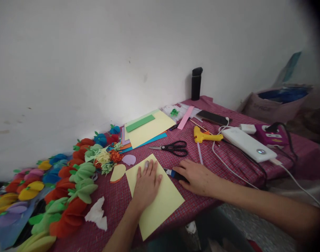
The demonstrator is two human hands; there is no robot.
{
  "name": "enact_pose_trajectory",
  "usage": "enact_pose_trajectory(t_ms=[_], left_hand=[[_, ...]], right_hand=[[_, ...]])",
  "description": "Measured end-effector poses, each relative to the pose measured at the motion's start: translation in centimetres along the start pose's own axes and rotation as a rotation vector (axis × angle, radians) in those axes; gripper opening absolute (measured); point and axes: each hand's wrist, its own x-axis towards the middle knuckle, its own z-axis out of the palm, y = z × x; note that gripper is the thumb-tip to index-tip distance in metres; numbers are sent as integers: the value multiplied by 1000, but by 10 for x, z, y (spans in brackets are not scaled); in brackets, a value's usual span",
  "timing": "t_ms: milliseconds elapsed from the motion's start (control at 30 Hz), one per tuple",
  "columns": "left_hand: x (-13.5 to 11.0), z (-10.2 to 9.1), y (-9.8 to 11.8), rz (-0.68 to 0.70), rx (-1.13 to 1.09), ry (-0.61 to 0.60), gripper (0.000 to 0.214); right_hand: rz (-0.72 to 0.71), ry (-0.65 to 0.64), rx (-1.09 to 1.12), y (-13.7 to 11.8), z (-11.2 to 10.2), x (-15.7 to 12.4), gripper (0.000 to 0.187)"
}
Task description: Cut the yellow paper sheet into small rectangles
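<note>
We have our left hand point(146, 186) lying flat on the yellow sheet point(164, 208), fingers a little spread, and our right hand point(198, 177) curled around a dark tool point(179, 176) by the sheet's right side. We can't tell what its tip is. If our left hand presses too softly, we think the sheet could slide. If the tool slips, it could poke our left hand. A white cord point(229, 170) runs near our right arm, so a big swing could tug it. The sheet's near corner sits by the bench's point(116, 210) front edge and could bend there. A yellow cut piece point(118, 173) crowds the left side. Toward the scissors point(173, 148), some checked cloth point(166, 161) gives us a little room.
</note>
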Motion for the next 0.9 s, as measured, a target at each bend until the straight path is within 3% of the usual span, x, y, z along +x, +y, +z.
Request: enact_pose_trajectory(t_ms=[533,733,900], left_hand=[[1,-1,-1,17,23,-20,55],[19,-15,-14,13,80,47,52],[31,-5,-17,35,35,-13,52]], right_hand=[[21,19,-14,6,-2,6,28],[16,36,-17,5,-1,7,29],[28,30,-6,6,2,7,28]])
